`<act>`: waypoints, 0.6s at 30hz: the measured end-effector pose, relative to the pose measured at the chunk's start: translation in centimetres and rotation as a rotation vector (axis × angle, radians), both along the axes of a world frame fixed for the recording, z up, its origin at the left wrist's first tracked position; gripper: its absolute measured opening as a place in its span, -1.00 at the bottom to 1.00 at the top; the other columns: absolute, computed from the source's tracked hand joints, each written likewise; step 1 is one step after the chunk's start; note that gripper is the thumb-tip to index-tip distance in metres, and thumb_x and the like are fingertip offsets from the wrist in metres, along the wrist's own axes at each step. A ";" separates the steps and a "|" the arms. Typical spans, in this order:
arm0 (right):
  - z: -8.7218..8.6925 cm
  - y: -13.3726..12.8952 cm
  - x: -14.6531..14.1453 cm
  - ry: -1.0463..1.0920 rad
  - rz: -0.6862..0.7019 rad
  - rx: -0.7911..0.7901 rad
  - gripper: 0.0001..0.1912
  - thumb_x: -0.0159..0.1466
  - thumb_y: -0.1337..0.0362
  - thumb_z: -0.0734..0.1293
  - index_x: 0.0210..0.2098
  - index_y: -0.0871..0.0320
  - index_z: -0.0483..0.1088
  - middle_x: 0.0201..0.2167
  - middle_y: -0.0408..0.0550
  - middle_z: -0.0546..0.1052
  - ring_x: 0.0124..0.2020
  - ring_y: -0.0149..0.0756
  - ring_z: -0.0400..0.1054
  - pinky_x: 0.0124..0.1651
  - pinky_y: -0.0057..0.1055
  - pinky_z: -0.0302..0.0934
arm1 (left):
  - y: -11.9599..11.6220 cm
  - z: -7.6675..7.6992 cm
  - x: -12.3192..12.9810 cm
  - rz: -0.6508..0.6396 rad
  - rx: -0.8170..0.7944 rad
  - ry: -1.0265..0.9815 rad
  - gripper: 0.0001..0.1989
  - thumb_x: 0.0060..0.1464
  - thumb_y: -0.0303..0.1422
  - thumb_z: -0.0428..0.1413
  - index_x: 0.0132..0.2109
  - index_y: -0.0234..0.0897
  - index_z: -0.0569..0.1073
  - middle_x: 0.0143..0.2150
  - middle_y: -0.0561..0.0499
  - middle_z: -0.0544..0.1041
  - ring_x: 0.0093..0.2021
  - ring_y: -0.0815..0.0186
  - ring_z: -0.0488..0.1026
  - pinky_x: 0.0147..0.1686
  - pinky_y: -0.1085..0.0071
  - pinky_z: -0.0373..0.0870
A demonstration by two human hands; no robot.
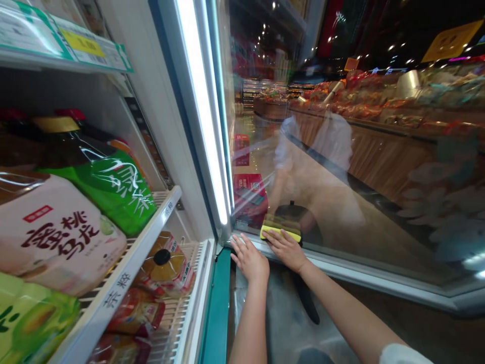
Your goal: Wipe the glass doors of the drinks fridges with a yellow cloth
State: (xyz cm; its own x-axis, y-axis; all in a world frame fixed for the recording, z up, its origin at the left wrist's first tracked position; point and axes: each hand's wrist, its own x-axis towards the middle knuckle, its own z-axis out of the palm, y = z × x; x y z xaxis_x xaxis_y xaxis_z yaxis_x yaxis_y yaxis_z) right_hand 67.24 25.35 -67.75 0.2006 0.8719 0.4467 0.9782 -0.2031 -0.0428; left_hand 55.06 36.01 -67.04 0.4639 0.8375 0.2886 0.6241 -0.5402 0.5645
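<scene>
Head view: yellow pad (281, 234) sits at the glass door (379, 227)'s bottom edge. Right hand (287, 251): fingers over the pad; clamping cannot be told. Left hand (250, 262): fingers apart, near the door's lower-left corner. Pad use appears under way; covered and remaining areas cannot be distinguished.

Bright light strip (205, 111), wood-sided counter (382, 164), dark light-dotted ceiling (382, 28).

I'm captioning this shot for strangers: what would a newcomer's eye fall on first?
Probably the bright white light strip running steeply down beside the glass door. Next, the yellow pad under the right hand's fingers at the door's lower edge, with the left hand spread nearby. On the shelf at left, the bottle with the vivid green label also stands out.
</scene>
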 end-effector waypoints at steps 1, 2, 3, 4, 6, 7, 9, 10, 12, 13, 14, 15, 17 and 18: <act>-0.3 0.0 0.0 -0.021 0.051 -0.001 -0.54 0.47 0.37 0.14 0.25 -0.08 0.42 0.31 -0.23 0.45 0.38 -0.40 0.27 0.43 -0.17 0.15 | 0.1 -0.1 -0.1 0.004 -0.007 -0.011 -0.27 0.13 -0.56 0.03 0.45 -0.53 0.14 0.50 -0.56 0.06 0.53 -0.23 -0.03 0.34 -0.30 0.15; -0.6 0.0 0.0 -0.046 0.096 0.013 -0.52 0.47 0.38 0.14 0.28 -0.09 0.39 0.32 -0.25 0.44 0.37 -0.43 0.27 0.42 -0.21 0.17 | 0.2 -0.2 -0.3 0.005 -0.013 -0.023 -0.26 0.13 -0.55 0.03 0.45 -0.52 0.13 0.49 -0.56 0.07 0.52 -0.24 -0.03 0.34 -0.31 0.16; -0.8 0.0 0.1 -0.071 0.131 0.036 -0.51 0.47 0.39 0.15 0.29 -0.10 0.37 0.33 -0.26 0.44 0.37 -0.44 0.27 0.42 -0.22 0.17 | 0.4 -0.2 -0.4 0.005 -0.021 -0.031 -0.25 0.13 -0.55 0.04 0.46 -0.52 0.12 0.49 -0.57 0.07 0.52 -0.25 -0.03 0.33 -0.31 0.16; -1.0 0.3 0.1 -0.095 0.152 0.059 -0.51 0.47 0.40 0.15 0.30 -0.09 0.37 0.34 -0.26 0.43 0.37 -0.43 0.26 0.43 -0.20 0.16 | 0.6 -0.2 -0.6 0.007 -0.030 -0.034 -0.25 0.14 -0.55 0.03 0.46 -0.53 0.10 0.49 -0.58 0.07 0.52 -0.26 -0.03 0.33 -0.31 0.16; -1.3 1.7 0.1 -0.146 0.158 0.067 -0.52 0.47 0.40 0.14 0.29 -0.05 0.38 0.36 -0.23 0.39 0.40 -0.38 0.22 0.45 -0.14 0.12 | 1.0 0.0 -0.9 0.024 -0.054 -0.013 -0.27 0.17 -0.54 0.02 0.46 -0.55 0.10 0.49 -0.59 0.07 0.52 -0.26 -0.02 0.33 -0.31 0.17; -1.4 2.9 0.0 -0.183 0.158 0.049 -0.53 0.47 0.40 0.14 0.29 -0.01 0.39 0.38 -0.20 0.38 0.42 -0.35 0.19 0.47 -0.12 0.09 | 1.2 0.1 -1.0 0.041 -0.066 0.012 -0.29 0.18 -0.54 0.01 0.46 -0.57 0.12 0.49 -0.59 0.08 0.52 -0.26 -0.01 0.33 -0.29 0.18; -1.6 5.6 -0.2 -0.285 0.168 0.000 -0.54 0.47 0.38 0.15 0.29 0.08 0.39 0.41 -0.13 0.33 0.45 -0.30 0.14 0.51 -0.11 0.01 | 1.3 0.5 -1.1 0.081 -0.080 0.079 -0.34 0.22 -0.54 -0.01 0.44 -0.60 0.16 0.49 -0.56 0.10 0.51 -0.23 0.02 0.35 -0.22 0.20; -1.7 6.6 -0.3 -0.340 0.179 -0.011 -0.55 0.47 0.37 0.16 0.30 0.13 0.39 0.42 -0.10 0.32 0.46 -0.27 0.12 0.53 -0.12 -0.04 | 1.3 0.7 -1.1 0.100 -0.081 0.112 -0.36 0.23 -0.53 -0.02 0.43 -0.60 0.18 0.49 -0.54 0.10 0.51 -0.21 0.03 0.35 -0.18 0.22; -2.1 7.8 -0.4 -0.437 0.211 -0.015 -0.54 0.47 0.33 0.18 0.32 0.20 0.37 0.44 -0.06 0.28 0.49 -0.25 0.06 0.56 -0.15 -0.11 | 1.1 1.1 -1.1 0.128 -0.077 0.163 -0.38 0.26 -0.53 -0.03 0.43 -0.58 0.19 0.49 -0.51 0.11 0.51 -0.18 0.06 0.35 -0.12 0.25; -2.3 7.9 -0.3 -0.473 0.227 -0.014 -0.53 0.47 0.32 0.19 0.33 0.21 0.36 0.45 -0.07 0.26 0.50 -0.25 0.03 0.57 -0.16 -0.14 | 1.1 1.3 -1.0 0.135 -0.074 0.181 -0.38 0.26 -0.52 -0.03 0.43 -0.57 0.19 0.49 -0.50 0.12 0.51 -0.17 0.07 0.34 -0.10 0.26; -2.6 7.7 -0.1 -0.500 0.241 -0.015 -0.53 0.47 0.32 0.19 0.33 0.22 0.35 0.46 -0.07 0.24 0.51 -0.25 0.00 0.57 -0.18 -0.16 | 1.0 1.4 -1.0 0.139 -0.072 0.193 -0.39 0.27 -0.52 -0.03 0.44 -0.57 0.19 0.49 -0.50 0.12 0.50 -0.17 0.09 0.34 -0.09 0.28; -2.7 7.6 0.0 -0.516 0.251 -0.018 -0.52 0.46 0.32 0.19 0.33 0.23 0.35 0.47 -0.07 0.23 0.52 -0.26 -0.02 0.57 -0.19 -0.18 | 1.0 1.6 -1.0 0.141 -0.071 0.200 -0.39 0.27 -0.52 -0.03 0.44 -0.57 0.19 0.49 -0.50 0.13 0.50 -0.16 0.10 0.34 -0.07 0.29; -2.9 7.8 0.3 -0.523 0.261 -0.024 -0.52 0.45 0.33 0.20 0.33 0.24 0.35 0.46 -0.07 0.25 0.52 -0.25 -0.04 0.58 -0.18 -0.17 | 1.1 1.7 -1.1 0.147 -0.070 0.200 -0.40 0.28 -0.53 -0.04 0.43 -0.58 0.20 0.49 -0.50 0.14 0.49 -0.15 0.12 0.33 -0.05 0.30; -2.9 8.3 0.2 -0.518 0.270 -0.027 -0.52 0.44 0.33 0.21 0.32 0.24 0.36 0.45 -0.06 0.26 0.52 -0.24 -0.03 0.57 -0.16 -0.16 | 1.2 1.8 -1.2 0.156 -0.071 0.192 -0.41 0.28 -0.53 -0.04 0.43 -0.57 0.21 0.48 -0.49 0.15 0.49 -0.15 0.13 0.32 -0.05 0.31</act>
